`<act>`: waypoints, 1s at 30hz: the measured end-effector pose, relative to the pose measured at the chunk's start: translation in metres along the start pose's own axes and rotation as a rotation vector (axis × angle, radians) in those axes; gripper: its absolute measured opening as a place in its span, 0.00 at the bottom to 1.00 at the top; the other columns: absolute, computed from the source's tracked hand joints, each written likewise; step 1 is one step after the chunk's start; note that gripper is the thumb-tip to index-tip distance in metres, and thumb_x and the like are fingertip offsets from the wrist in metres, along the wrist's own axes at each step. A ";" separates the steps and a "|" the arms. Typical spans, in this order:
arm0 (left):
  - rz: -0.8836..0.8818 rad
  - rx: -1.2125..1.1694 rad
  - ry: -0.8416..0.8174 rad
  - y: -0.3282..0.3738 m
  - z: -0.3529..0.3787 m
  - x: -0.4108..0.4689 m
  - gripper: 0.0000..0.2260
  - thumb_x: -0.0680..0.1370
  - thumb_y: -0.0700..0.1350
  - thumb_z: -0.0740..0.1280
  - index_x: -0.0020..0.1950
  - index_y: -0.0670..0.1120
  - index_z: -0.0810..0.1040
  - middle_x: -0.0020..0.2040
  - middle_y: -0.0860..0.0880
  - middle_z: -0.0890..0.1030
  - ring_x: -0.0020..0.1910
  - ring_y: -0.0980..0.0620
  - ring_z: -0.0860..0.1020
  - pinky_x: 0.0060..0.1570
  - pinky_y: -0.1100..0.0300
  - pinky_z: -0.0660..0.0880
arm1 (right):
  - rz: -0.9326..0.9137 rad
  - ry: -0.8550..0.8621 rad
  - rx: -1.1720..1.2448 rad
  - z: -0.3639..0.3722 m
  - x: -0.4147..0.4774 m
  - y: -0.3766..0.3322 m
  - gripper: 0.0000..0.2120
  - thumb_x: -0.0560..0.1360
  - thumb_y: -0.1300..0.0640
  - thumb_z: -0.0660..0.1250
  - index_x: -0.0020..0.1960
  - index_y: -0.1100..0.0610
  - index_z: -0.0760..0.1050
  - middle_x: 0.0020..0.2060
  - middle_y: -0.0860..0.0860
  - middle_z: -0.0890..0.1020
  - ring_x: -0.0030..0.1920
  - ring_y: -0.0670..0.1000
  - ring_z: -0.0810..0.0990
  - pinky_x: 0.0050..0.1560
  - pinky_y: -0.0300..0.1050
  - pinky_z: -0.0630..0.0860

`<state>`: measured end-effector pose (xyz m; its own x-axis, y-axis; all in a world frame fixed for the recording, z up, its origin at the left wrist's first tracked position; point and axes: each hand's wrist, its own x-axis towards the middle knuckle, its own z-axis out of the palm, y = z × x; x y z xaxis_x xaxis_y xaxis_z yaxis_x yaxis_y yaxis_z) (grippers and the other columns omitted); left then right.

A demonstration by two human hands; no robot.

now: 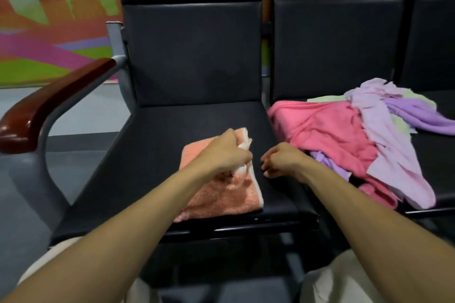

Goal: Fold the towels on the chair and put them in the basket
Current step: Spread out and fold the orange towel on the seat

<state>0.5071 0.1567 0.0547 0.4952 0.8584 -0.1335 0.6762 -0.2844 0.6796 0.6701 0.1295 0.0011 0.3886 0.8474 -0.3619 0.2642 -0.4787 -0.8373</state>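
Now your left hand (227, 152) pinches the orange towel (221, 194) on the chair seat (172, 130), while your right hand (283, 160) hangs loosely curled, empty.

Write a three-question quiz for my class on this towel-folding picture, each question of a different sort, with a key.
1. True or false: the left hand grips the orange towel.
2. The pile of unfolded towels lies on: A a table; B the neighbouring seat; C a shelf.
3. Fill in: the right hand holds ____.

Key: 1 true; 2 B; 3 nothing.
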 end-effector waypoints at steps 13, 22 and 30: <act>0.146 0.075 0.019 -0.030 -0.011 0.016 0.10 0.78 0.39 0.58 0.45 0.49 0.77 0.36 0.52 0.81 0.31 0.56 0.79 0.31 0.63 0.73 | -0.483 0.209 -0.484 0.004 -0.013 -0.015 0.08 0.75 0.61 0.65 0.44 0.51 0.82 0.43 0.47 0.85 0.45 0.46 0.82 0.50 0.41 0.76; 0.314 0.383 -0.119 -0.123 -0.056 0.033 0.07 0.78 0.47 0.63 0.54 0.55 0.78 0.56 0.57 0.73 0.59 0.56 0.69 0.64 0.55 0.66 | -0.650 -0.215 -0.897 0.034 -0.030 -0.029 0.20 0.80 0.41 0.59 0.36 0.51 0.75 0.34 0.45 0.79 0.39 0.47 0.75 0.50 0.45 0.72; 0.434 0.393 -0.111 -0.154 -0.079 0.018 0.15 0.76 0.65 0.60 0.54 0.59 0.78 0.49 0.61 0.73 0.52 0.61 0.67 0.59 0.59 0.65 | -0.556 -0.104 -1.112 0.050 -0.007 -0.043 0.18 0.80 0.41 0.54 0.60 0.46 0.76 0.63 0.47 0.77 0.70 0.48 0.69 0.73 0.56 0.51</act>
<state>0.3689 0.2497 0.0042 0.8109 0.5851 0.0080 0.5403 -0.7538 0.3739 0.6122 0.1554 0.0191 -0.0734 0.9869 -0.1435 0.9927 0.0586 -0.1053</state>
